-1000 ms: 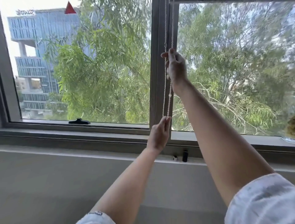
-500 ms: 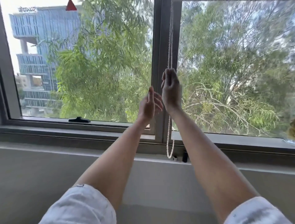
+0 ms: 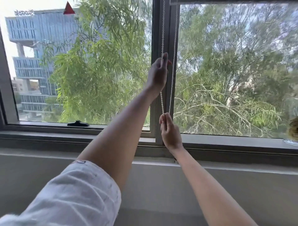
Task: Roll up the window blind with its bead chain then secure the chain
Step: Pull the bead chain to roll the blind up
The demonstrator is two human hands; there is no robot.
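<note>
The white bead chain [image 3: 174,40] hangs in two strands in front of the grey centre window post [image 3: 156,32]. My left hand [image 3: 158,72] is raised at mid-window, its fingers closed around the left strand. Lower down, just above the sill, my right hand [image 3: 169,130] is shut on the bottom of the chain loop, where the two strands meet. The blind's bottom edge [image 3: 225,2] shows only as a thin strip at the very top of the right pane. Both panes are uncovered.
A black window handle [image 3: 78,123] sits on the left pane's lower frame. The grey sill ledge [image 3: 48,142] runs the full width. A small dark clip [image 3: 175,160] pokes out below my right wrist. A brownish object [image 3: 293,129] sits at the right edge.
My right hand has come down along the chain from mid-window to just above the sill. My left hand has risen from beside the post and closed on the left strand.
</note>
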